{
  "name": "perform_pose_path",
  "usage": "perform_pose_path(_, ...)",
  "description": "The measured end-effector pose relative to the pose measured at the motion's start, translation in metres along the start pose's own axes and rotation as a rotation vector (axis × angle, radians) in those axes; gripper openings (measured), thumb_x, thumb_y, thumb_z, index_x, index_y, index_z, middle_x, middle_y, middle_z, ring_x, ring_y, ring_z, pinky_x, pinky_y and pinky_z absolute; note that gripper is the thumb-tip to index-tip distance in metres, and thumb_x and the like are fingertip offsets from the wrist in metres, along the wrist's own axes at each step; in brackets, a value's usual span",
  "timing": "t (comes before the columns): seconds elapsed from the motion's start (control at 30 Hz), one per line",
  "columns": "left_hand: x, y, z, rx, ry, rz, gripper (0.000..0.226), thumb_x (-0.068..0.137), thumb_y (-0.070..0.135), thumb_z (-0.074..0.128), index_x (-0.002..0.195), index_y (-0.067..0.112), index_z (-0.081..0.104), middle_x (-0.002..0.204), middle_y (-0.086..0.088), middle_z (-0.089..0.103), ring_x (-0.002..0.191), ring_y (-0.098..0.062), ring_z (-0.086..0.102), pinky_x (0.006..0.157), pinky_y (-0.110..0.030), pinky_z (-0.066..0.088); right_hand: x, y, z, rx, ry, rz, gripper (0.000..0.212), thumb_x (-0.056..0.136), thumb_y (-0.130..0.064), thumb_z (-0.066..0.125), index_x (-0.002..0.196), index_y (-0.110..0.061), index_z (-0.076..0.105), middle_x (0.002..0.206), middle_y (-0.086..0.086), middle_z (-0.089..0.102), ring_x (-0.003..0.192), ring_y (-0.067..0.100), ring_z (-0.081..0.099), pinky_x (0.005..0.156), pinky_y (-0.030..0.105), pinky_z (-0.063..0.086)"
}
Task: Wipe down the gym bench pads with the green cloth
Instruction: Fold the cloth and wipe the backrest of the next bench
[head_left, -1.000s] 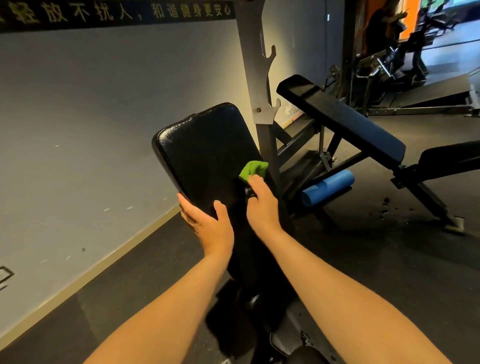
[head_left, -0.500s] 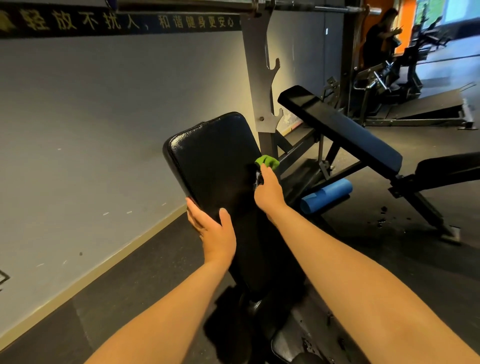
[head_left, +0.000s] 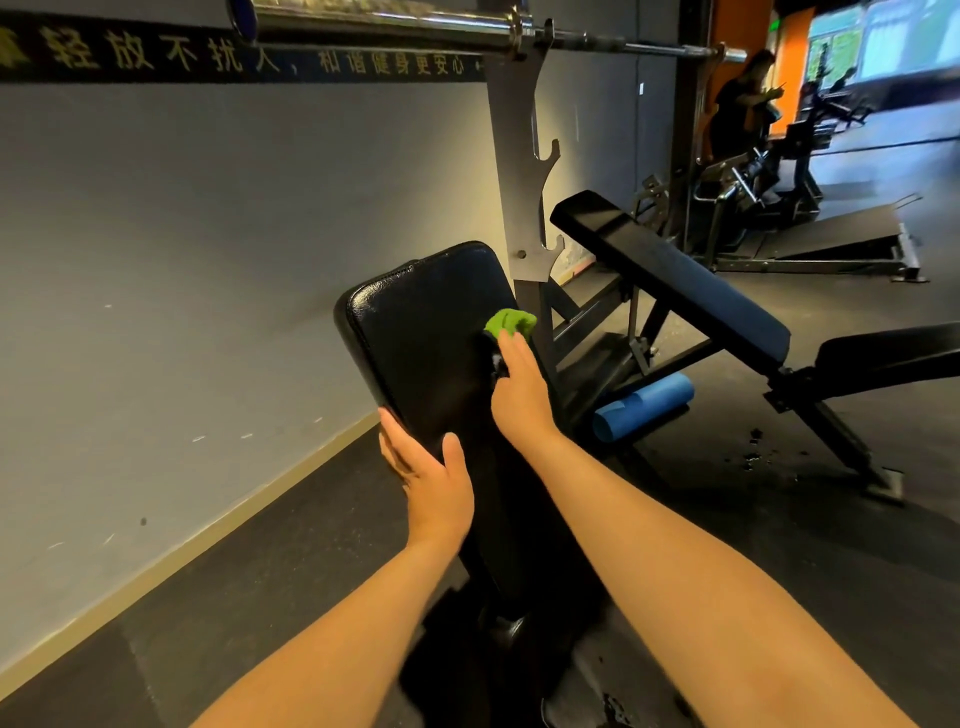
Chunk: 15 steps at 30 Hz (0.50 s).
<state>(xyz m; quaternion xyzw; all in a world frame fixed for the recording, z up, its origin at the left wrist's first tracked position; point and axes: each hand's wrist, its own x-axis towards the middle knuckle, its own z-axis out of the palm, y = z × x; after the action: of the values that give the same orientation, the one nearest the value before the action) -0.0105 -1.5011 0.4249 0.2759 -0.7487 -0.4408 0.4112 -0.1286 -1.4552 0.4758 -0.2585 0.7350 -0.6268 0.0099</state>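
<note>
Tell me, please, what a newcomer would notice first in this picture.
The green cloth stands out at centre, held by the right hand against the right edge of the black pad, whose left edge the left hand grips. To their right, a blue roll lies on the floor beneath a second bench.

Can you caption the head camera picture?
Right hand presses a green cloth on the black bench pad; left hand grips its edge.

Barbell (head_left: 389, 23) on rack upright (head_left: 509, 156), rolled blue mat (head_left: 644, 402), grey wall (head_left: 208, 234)
</note>
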Motion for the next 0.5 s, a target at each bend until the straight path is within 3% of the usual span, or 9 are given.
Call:
perform_pose_path(0.23, 0.006, -0.002, -0.009, -0.034, -0.085, -0.032, 0.085, 0.105, 0.021, 0.048, 0.156, 0.030, -0.019, 0.165, 0.009, -0.021, 0.152, -0.012, -0.009, 0.113, -0.027, 0.003, -0.023, 0.052, -0.024, 0.014, -0.030, 0.401, 0.075, 0.099, 0.005, 0.038, 0.157, -0.038, 0.017, 0.162, 0.007, 0.025, 0.145, 0.031, 0.031, 0.119, 0.049, 0.029)
perform_pose_path(0.4, 0.009, 0.001, -0.018, -0.071, -0.143, -0.069, 0.088, 0.104, 0.018, 0.051, 0.156, 0.031, -0.018, 0.166, 0.007, -0.018, 0.153, -0.016, -0.006, 0.116, -0.030, 0.004, -0.049, 0.037, -0.004, 0.044, 0.005, 0.369, 0.070, 0.100, 0.002, 0.040, 0.155, -0.039, 0.023, 0.160, 0.004, 0.028, 0.142, 0.026, 0.036, 0.113, 0.040, 0.034)
perform_pose_path(0.5, 0.007, 0.001, -0.026, -0.104, -0.192, -0.103, 0.088, 0.103, 0.019, 0.052, 0.156, 0.034, -0.016, 0.166, 0.007, -0.014, 0.153, -0.020, 0.004, 0.120, -0.038, 0.013, -0.073, 0.027, 0.007, 0.016, -0.026, 0.310, 0.067, 0.101, 0.000, 0.041, 0.155, -0.036, 0.027, 0.162, -0.002, 0.027, 0.147, 0.022, 0.029, 0.119, 0.041, 0.026)
